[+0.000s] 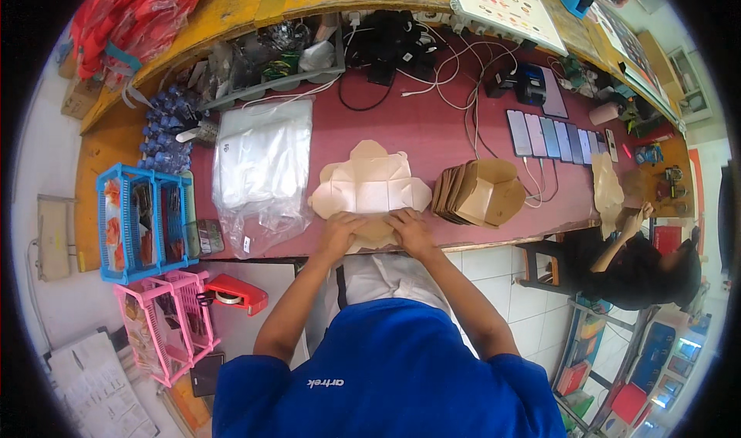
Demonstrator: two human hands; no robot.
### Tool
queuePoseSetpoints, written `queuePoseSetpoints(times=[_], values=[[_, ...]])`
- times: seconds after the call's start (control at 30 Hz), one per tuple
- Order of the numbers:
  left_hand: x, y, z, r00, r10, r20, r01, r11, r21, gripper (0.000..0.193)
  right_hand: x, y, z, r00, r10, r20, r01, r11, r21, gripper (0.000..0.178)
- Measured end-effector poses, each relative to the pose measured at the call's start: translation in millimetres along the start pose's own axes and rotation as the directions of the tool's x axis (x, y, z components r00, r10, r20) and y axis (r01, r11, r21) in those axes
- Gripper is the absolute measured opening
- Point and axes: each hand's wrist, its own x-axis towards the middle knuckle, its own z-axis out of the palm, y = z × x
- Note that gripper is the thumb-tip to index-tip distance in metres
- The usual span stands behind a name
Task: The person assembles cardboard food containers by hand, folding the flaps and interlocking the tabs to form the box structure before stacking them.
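Note:
An unfolded brown cardboard food box (374, 195), pale inside, lies spread out at the table's near edge in front of me. My left hand (341, 233) grips the left side of its near flap, fingers bent inward. On the right side of that same flap is my right hand (411, 231), its fingers also curled onto the card. Crease lines run across the middle of the box, and its far and side flaps lie out nearly flat. Just to the right stands a stack of folded, open brown boxes (482, 192), nested in one another.
Left of the box lies a pile of clear plastic bags (262, 160). Blue (147, 222) and pink baskets (166, 322) and a red tape dispenser (235, 293) are further left. Several phones (549, 137) and cables lie at right. A co-worker (641, 264) holds brown card at far right.

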Motion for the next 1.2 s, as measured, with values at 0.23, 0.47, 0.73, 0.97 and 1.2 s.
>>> queuePoseSetpoints(times=[0.23, 0.47, 0.73, 0.97, 1.2], values=[[2.5, 6.2, -64.2, 0.995, 0.064, -0.083, -0.043, 0.971, 0.234, 0.057, 19.8, -46.2, 5.6, 0.991, 0.036, 0.126, -0.018, 0.990, -0.139, 0.039], [-21.0, 51.3, -68.1, 0.983, -0.152, 0.106, 0.104, 0.927, 0.360, 0.051, 46.3, -76.3, 36.1, 0.999, 0.014, 0.049, -0.021, 0.990, 0.142, 0.044], [-16.1, 52.3, -2.6, 0.992, -0.123, -0.002, 0.086, 0.687, 0.722, 0.052, -2.7, -38.5, -20.3, 0.995, -0.033, 0.098, 0.020, 0.991, 0.129, 0.061], [-11.0, 40.5, 16.7, 0.977, -0.195, 0.091, 0.097, 0.776, 0.623, 0.064, -16.6, -7.2, -6.2, 0.907, 0.413, 0.078, -0.419, 0.872, 0.254, 0.047], [-19.6, 32.6, 16.8, 0.982, -0.164, 0.090, 0.092, 0.843, 0.531, 0.072, 4.0, -6.0, 19.5, 0.645, 0.751, 0.139, -0.755, 0.598, 0.271, 0.050]])
